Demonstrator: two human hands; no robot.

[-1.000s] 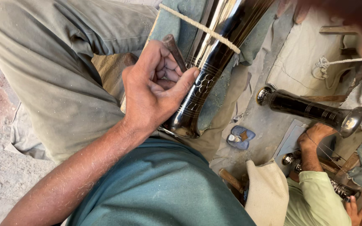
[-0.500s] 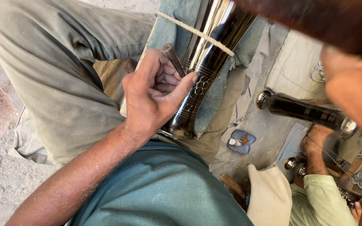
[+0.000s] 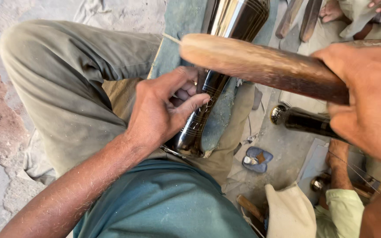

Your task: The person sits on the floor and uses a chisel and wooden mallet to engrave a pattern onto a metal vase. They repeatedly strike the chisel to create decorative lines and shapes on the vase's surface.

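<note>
My left hand (image 3: pixel 162 110) pinches a small tool against the dark polished metal vessel (image 3: pixel 208 94) lying across my lap, pointing to 1 o'clock. My right hand (image 3: pixel 369 99) grips a wooden mallet (image 3: pixel 261 66) above it.

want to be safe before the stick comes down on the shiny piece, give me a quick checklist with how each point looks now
1. Left hand steadies the dark shiny piece: ok, fingers wrap its narrow part.
2. Right hand grips the wooden stick: ok, closed around its far end.
3. Left fingertips away from the stick's path: cannot tell, they lie on the piece just below the raised stick.
4. Piece supported: ok, it rests on blue-green cloth over the lap.
5. Small tool in the left hand: cannot tell, the fingers hide it.
6. Other person's hand out of the way: ok, it is off to the side.
</note>
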